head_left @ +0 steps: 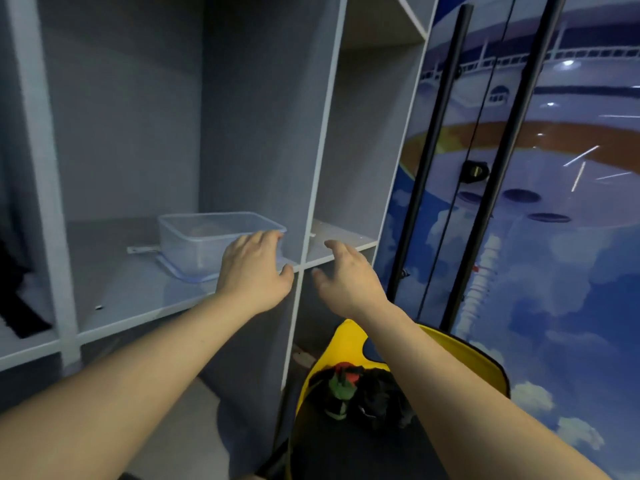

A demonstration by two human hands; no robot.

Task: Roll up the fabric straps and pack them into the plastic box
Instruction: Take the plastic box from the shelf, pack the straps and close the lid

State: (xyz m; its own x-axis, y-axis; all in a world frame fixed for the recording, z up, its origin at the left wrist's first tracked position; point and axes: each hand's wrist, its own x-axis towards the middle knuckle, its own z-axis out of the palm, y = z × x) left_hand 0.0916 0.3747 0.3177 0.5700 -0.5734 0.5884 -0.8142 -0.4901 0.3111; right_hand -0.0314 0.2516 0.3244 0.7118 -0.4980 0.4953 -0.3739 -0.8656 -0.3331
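A clear plastic box point(204, 237) stands on a grey shelf point(131, 292), resting on what looks like its lid. My left hand point(254, 268) reaches to the box's near right corner with relaxed fingers, fingertips at its rim. My right hand point(346, 275) hovers just right of the shelf divider, fingers loosely spread, holding nothing. Low down, a bundle of black, green and red fabric straps point(356, 393) lies inside a yellow container point(460, 355).
A white vertical divider point(311, 216) separates two shelf compartments. Dark fabric point(17, 292) hangs at the far left. To the right is a glossy door with a ship picture and two long black handles point(429, 161). A lower shelf compartment lies below.
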